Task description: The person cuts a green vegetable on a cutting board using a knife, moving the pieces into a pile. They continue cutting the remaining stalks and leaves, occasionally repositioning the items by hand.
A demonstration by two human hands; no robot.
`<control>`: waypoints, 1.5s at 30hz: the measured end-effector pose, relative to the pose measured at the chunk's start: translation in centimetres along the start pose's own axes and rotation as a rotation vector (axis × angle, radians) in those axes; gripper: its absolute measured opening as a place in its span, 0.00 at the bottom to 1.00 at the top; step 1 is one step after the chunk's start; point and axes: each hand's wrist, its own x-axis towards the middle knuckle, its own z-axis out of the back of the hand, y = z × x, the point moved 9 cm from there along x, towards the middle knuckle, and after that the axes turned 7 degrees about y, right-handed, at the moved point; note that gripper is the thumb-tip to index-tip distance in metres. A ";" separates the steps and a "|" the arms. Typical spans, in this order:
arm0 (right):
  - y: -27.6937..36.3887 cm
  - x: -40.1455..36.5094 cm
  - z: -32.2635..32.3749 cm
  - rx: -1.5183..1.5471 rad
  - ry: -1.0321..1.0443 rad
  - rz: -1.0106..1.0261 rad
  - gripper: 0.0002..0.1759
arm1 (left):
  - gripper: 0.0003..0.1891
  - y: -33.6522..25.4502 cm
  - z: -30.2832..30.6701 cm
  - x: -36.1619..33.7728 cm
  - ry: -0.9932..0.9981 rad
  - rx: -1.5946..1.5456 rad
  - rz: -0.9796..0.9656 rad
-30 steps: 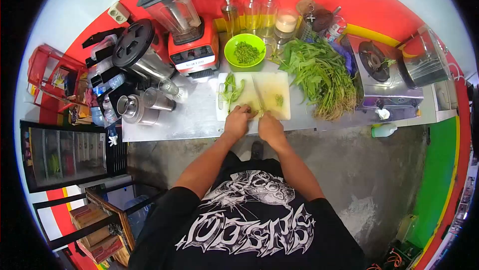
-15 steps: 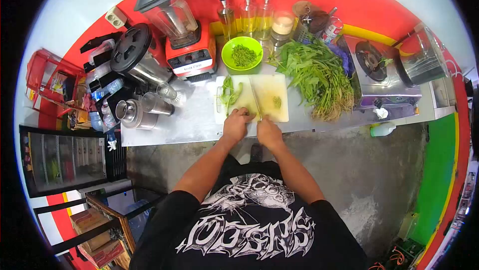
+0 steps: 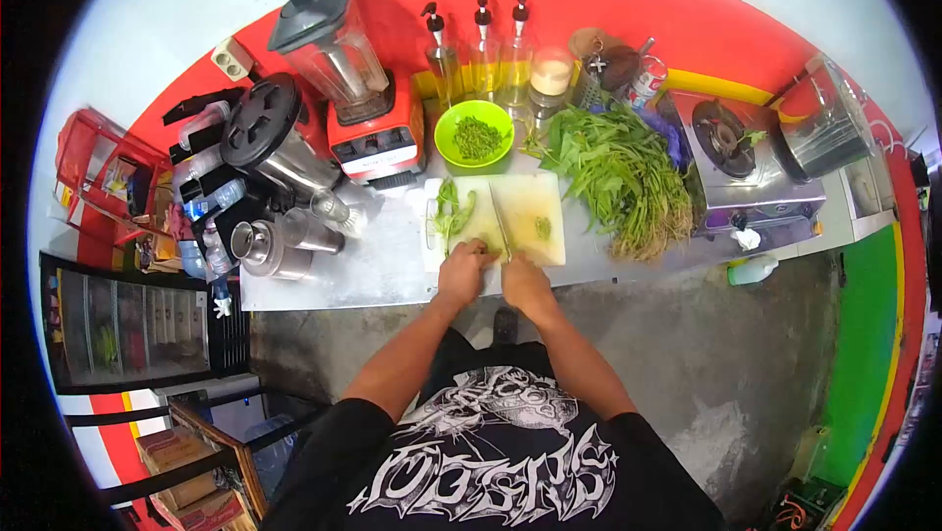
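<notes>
My right hand (image 3: pixel 527 286) is wrapped round the handle of a knife (image 3: pixel 501 219), whose blade points away from me across the white cutting board (image 3: pixel 547 193). Left of the blade, my left hand (image 3: pixel 462 274) presses down with curled fingers on green stems, mostly hidden under the fingertips. More leafy green stems (image 3: pixel 451 210) lie on the board's left side. To the right of the knife sits a small heap of chopped green pieces (image 3: pixel 543 228). Behind the board, a lime-green bowl (image 3: pixel 444 141) holds chopped greens (image 3: pixel 478 138).
A large bunch of leafy greens (image 3: pixel 623 168) with roots lies right of the board, beside a gas stove (image 3: pixel 751 192). A red blender (image 3: pixel 376 129), metal cups (image 3: pixel 312 230) and a steel container (image 3: pixel 270 248) stand left. Pump bottles (image 3: pixel 483 65) line the back wall.
The whole scene sits lower in the picture as the head view tilts up. Both hands stay near the board's front edge, with the knife tilted slightly differently.
</notes>
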 end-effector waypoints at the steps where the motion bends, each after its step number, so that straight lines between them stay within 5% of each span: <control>1: 0.6 -0.6 -0.3 -0.047 0.091 0.005 0.19 | 0.24 0.1 0.1 0.0 -0.017 -0.020 -0.008; 4: -0.4 -1.6 -0.2 0.139 0.003 -0.148 0.17 | 0.24 0.0 0.0 -0.3 -0.040 -0.056 -0.028; 21: -4.7 -2.0 2.1 0.163 -0.072 -0.257 0.23 | 0.23 -1.7 -0.2 2.5 -0.067 0.005 -0.023; 45: -5.5 -1.5 3.9 0.115 -0.120 -0.065 0.23 | 0.17 -1.8 0.1 2.8 -0.092 -0.124 0.025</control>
